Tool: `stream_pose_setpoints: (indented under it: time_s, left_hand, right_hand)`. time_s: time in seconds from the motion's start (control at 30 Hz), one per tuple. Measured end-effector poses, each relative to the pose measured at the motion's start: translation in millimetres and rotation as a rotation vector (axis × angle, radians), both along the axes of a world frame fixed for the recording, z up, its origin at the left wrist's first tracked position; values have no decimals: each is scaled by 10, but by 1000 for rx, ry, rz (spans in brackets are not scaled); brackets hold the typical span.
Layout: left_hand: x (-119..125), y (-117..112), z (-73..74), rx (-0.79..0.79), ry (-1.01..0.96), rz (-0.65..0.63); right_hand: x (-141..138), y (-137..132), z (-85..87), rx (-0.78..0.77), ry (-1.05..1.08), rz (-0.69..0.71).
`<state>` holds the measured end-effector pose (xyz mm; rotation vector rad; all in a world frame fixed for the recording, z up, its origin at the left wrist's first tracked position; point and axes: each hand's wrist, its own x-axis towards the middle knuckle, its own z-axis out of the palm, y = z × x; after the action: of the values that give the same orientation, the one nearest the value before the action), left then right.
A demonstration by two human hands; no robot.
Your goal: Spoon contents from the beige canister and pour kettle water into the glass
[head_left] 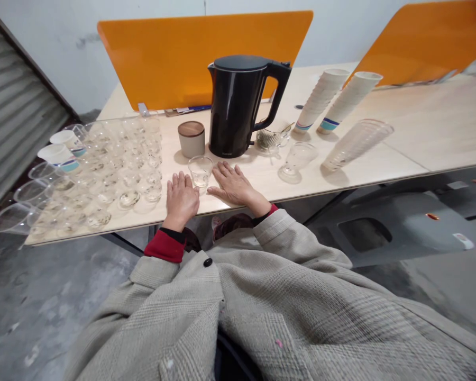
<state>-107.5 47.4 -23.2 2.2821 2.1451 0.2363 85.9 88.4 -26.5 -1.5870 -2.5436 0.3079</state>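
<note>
Both palms rest on the light wooden table (238,193) near its front edge. A clear plastic cup (200,172) stands upright between them. My left hand (181,198) lies flat just left of the cup, holding nothing. To the cup's right, my right hand (234,185) is also flat, fingers stretched toward the back and empty. Close behind the cup sits a beige canister (192,144) with a wooden lid. The black electric kettle (236,106) stands behind my right hand, its handle pointing right.
Many clear cups (129,198) crowd the table's left end, with two paper cups (59,157) among them. Right of the kettle are a glass cup with dried leaves (266,138), a clear curved glass (297,161), paper cup stacks (321,100) and a plastic cup stack (355,145). Orange dividers (162,63) stand behind.
</note>
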Motion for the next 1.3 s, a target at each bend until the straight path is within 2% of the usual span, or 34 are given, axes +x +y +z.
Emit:
stream_pose_setpoints:
  time_s: [0.4, 1.3]
  left_hand:
    - [23, -24, 44, -22, 4, 10]
    - [-18, 1, -34, 13, -9, -6]
  right_hand:
    - [-2, -8, 26, -3, -22, 2]
    - [2, 2, -4, 12, -26, 4]
